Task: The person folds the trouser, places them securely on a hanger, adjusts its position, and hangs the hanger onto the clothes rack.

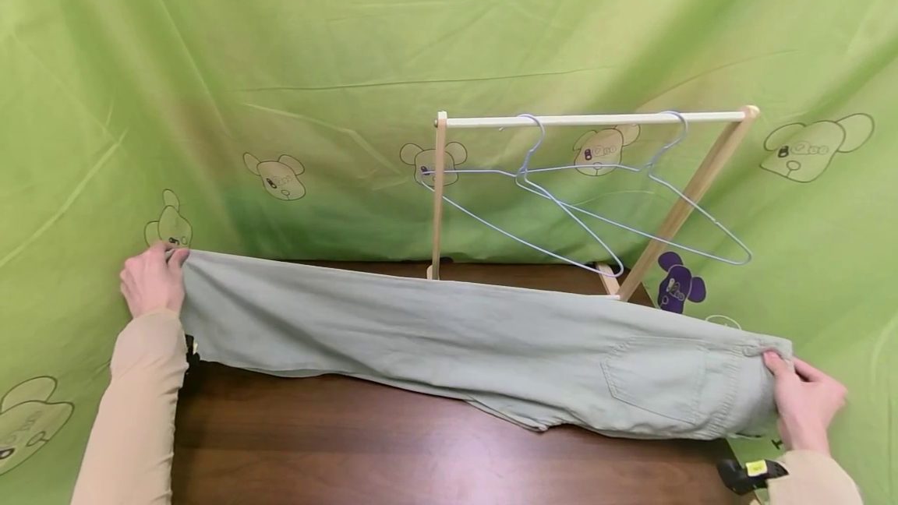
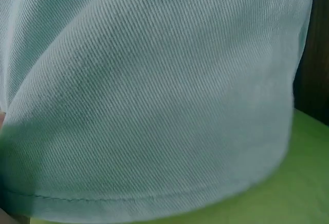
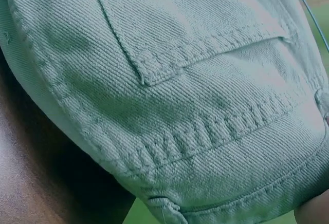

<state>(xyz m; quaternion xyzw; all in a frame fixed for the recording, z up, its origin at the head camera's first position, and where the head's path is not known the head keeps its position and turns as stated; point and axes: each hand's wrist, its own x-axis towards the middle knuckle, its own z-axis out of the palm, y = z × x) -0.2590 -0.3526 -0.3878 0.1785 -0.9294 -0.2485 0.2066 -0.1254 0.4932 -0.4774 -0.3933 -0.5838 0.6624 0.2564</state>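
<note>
Stretching a pair of grey-green trousers [image 1: 456, 341] between two hands, the person has them folded leg on leg and laid lengthwise across the brown table [image 1: 393, 458]. The left hand [image 1: 150, 279] pinches the hem end at nine o'clock; the right hand [image 1: 807, 400] pinches the waistband at three o'clock, beside the back pocket [image 1: 655, 376]. Folding in half looks done, judging by the single flat length; hanging has not begun, since both wire hangers [image 1: 582, 209] hang bare on the wooden rack [image 1: 596, 120] at twelve o'clock behind the cloth. The trousers run from one grip to the other, sagging little, with their middle resting on the table.
</note>
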